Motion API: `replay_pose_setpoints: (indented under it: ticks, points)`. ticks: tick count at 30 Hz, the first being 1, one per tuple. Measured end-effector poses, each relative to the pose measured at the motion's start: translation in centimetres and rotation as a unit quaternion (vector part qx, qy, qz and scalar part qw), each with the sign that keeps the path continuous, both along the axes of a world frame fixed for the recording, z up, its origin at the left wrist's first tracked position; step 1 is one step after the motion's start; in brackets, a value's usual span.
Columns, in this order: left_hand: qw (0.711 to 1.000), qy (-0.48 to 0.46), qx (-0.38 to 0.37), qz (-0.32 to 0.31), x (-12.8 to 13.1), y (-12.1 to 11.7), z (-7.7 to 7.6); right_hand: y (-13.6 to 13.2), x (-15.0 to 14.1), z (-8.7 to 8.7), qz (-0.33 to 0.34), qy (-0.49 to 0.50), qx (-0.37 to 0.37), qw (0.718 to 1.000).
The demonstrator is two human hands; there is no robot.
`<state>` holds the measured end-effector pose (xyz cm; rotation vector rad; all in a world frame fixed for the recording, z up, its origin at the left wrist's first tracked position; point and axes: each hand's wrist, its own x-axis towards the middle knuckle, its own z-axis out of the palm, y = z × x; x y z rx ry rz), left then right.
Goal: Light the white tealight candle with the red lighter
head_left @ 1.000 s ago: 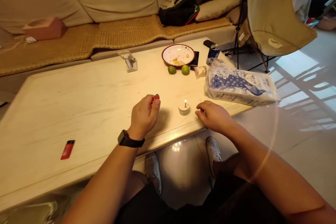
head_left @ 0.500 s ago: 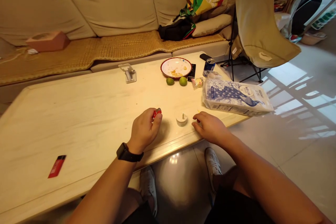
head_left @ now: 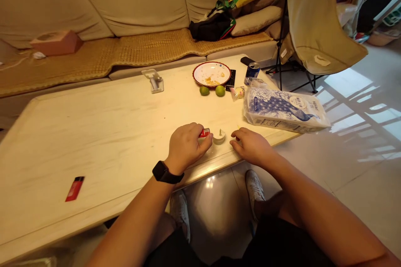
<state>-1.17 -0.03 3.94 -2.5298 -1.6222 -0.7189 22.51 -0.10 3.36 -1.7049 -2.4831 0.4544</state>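
My left hand (head_left: 188, 144), wearing a black watch (head_left: 167, 172), is closed around a red lighter (head_left: 204, 132) whose top end points right. Right beside the lighter, a small round white candle (head_left: 219, 138) stands on the table with its wick upright. On the candle's other side is my right hand (head_left: 252, 144), its fingers curled and the thumb a little apart from the index finger. A thin yellow tip (head_left: 238, 127) shows just behind those fingers; what it belongs to is hidden. A second red lighter (head_left: 74, 189) with a black end lies at the table's left.
On the pale table (head_left: 109, 133) are a red-rimmed plate (head_left: 200, 79) with food scraps, two green limes (head_left: 220, 90), a wrapped snack (head_left: 238, 92), a blue can (head_left: 252, 71), a large tissue pack (head_left: 282, 106) and a white folding stand (head_left: 153, 81). A sofa (head_left: 140, 0) and a camp chair (head_left: 316, 21) stand beyond.
My left hand has moved right with the red lighter, up to the candle's left side. My right hand has stayed nearly still. The view has shifted slightly.
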Motion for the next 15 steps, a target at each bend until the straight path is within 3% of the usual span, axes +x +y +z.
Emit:
replay_pose_setpoints:
  ticks: [15]
  points:
    - [0.999,0.047,0.019,-0.006,2.5,0.9,0.2,-0.3,0.1,0.3,-0.001,0.010,0.003,1.000]
